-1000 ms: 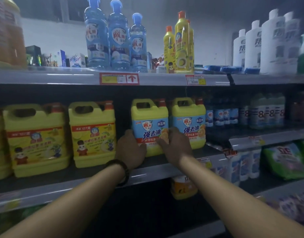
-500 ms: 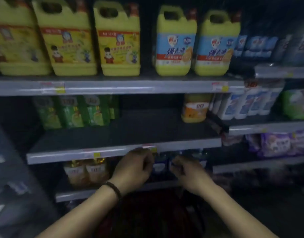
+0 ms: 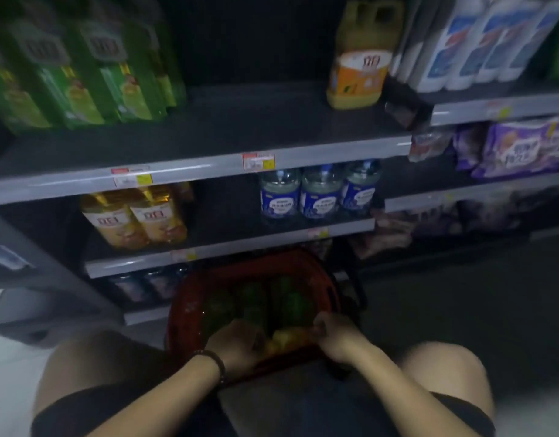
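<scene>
A red shopping basket (image 3: pixel 322 279) stands on the floor in front of my knees, below the shelves. Several green bottles (image 3: pixel 290 302) lie inside it. At the basket's near end is a yellow container (image 3: pixel 287 339), dim and blurred. My left hand (image 3: pixel 237 345), with a dark bead bracelet on the wrist, curls against its left side. My right hand (image 3: pixel 335 337) curls against its right side. Both hands are down inside the basket and seem to grip the yellow container between them.
The shelf (image 3: pixel 208 130) above has green bottles (image 3: pixel 82 74) at left and an orange-labelled jug (image 3: pixel 360 64) at right. Lower shelves hold golden bottles (image 3: pixel 136 216) and blue-labelled clear bottles (image 3: pixel 319 193). Purple packs (image 3: pixel 521 149) lie at the right. My bent knees flank the basket.
My view has dropped from the yellow jugs on the upper shelf to the floor. Both hands came down from that shelf into the red basket, which has now come into view.
</scene>
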`<state>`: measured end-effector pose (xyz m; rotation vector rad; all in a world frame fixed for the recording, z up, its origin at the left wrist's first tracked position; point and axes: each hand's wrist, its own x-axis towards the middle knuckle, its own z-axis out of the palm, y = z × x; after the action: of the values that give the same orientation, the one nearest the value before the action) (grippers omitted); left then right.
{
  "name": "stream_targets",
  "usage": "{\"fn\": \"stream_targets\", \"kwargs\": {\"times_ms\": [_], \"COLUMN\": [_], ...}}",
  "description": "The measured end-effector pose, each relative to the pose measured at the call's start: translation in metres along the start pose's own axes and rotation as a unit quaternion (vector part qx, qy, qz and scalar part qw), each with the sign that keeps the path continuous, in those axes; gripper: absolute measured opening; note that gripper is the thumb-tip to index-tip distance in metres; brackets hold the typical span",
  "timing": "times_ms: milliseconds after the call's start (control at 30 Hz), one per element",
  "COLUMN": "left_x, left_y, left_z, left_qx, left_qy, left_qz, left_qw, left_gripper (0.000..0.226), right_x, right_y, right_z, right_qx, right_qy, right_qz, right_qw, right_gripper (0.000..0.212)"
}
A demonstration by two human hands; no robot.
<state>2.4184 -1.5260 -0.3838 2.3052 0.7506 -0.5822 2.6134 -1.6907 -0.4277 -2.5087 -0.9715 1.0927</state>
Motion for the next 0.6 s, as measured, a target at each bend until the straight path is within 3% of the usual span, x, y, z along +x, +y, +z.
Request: {"fn": "stream_targets", "kwargs": {"times_ms": [67,133,233,400,600], "left_x": [0.015,0.031,0.060,0.114,0.162], "left_y": [-0.008,-0.014,-0.015,-0.011,-0.004], "left_z": [0.018,0.033,0.048,0.067,0.086], "left_qx": [-0.006,-0.018,0.001,0.017,0.074], "left_qy": [-0.029,-0.060,-0.082,-0.091,-0.110], "left_qz": [-0.013,-0.016,-0.012,-0.034,-0.077], "left_qw": [0.999,0.998,0.997,0.995,0.988], "left_gripper": [0.026,0.022,0.034,0.053,0.064], "right_x": [0.001,0.001,0.009,0.028,0.056], "right_y": [0.013,0.028,0.047,0.054,0.053], "right_z": [0.022,0.042,0.047,0.028,0.039], "right_qx": [0.015,0.009,-0.009,0.036,0.095], "right_qy": [-0.013,-0.052,-0.116,-0.099,-0.145], "right_qz": [0.005,0.015,0.047,0.040,0.022], "right_qw": [1.000,0.999,0.992,0.994,0.985], "right_gripper": [0.018,0.041,0.052,0.058,0.084]}}
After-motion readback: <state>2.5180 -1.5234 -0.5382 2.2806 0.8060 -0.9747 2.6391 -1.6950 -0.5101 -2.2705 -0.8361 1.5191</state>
